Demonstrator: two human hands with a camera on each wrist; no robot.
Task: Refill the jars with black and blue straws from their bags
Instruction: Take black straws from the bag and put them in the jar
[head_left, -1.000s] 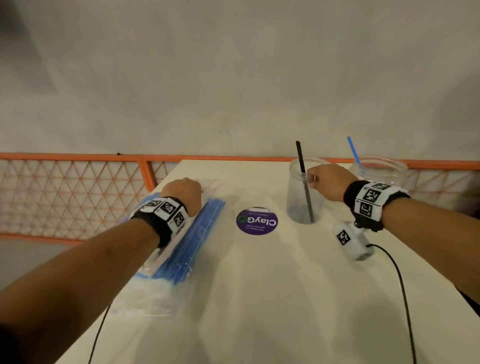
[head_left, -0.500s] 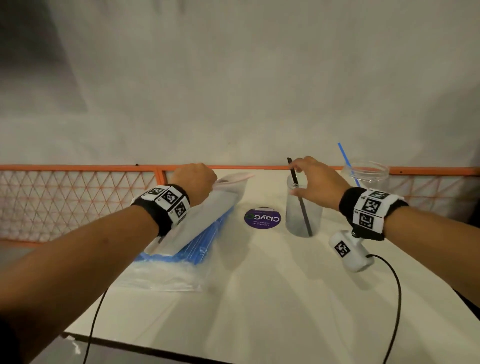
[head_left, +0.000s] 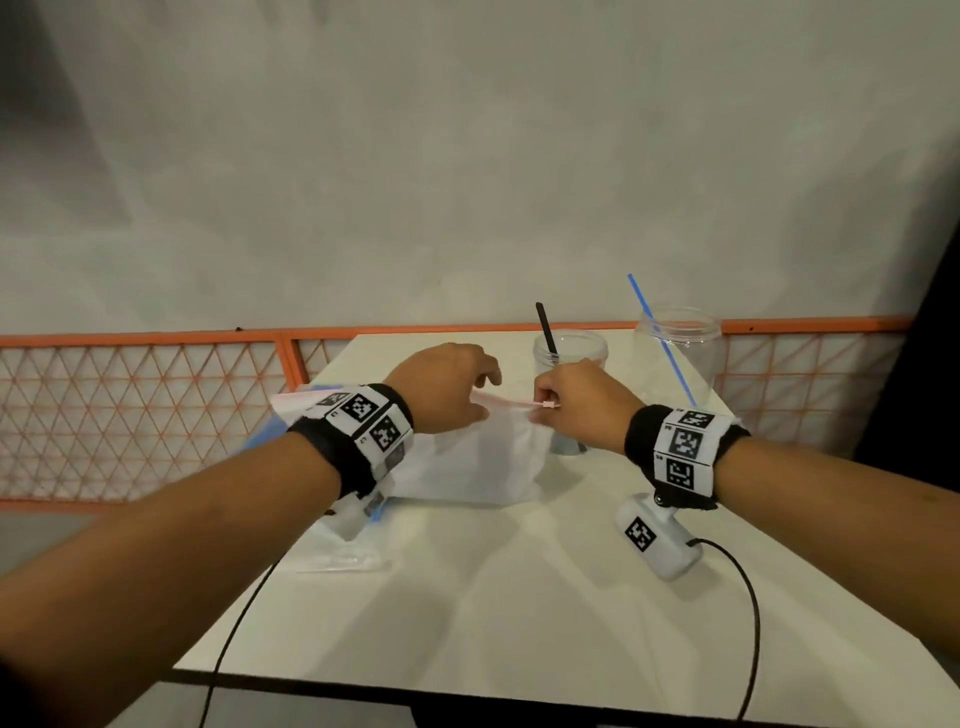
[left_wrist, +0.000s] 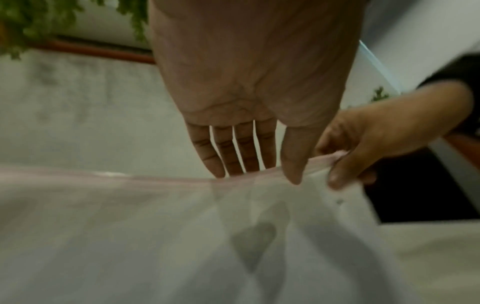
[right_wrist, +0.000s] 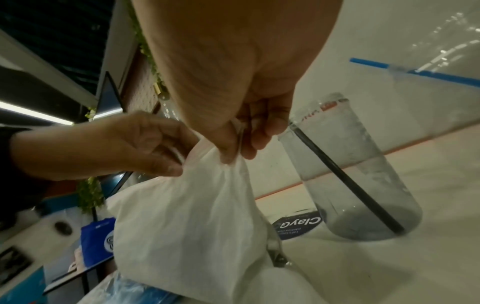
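Note:
A cloudy white zip bag (head_left: 478, 462) with a pink zip strip is held up above the table, and I cannot see what is in it. My left hand (head_left: 480, 397) pinches its top edge, fingers behind and thumb in front (left_wrist: 262, 174). My right hand (head_left: 543, 405) pinches the zip's right end (right_wrist: 233, 156). Just behind stands a clear jar (head_left: 570, 364) with one black straw (head_left: 546, 330). To its right a second clear jar (head_left: 678, 353) holds one blue straw (head_left: 660, 332). A bag of blue straws (right_wrist: 135, 292) lies flat under the raised bag.
The white table (head_left: 519, 597) ends in a dark front edge (head_left: 467, 696). An orange mesh railing (head_left: 145, 405) runs behind and to the left. A round purple sticker (right_wrist: 298, 225) lies by the black-straw jar. Black cables (head_left: 750, 623) trail from both wrists.
My right hand has left the black-straw jar and come across to the bag's zip end. My left hand has lifted the white bag off the blue straws, toward the middle.

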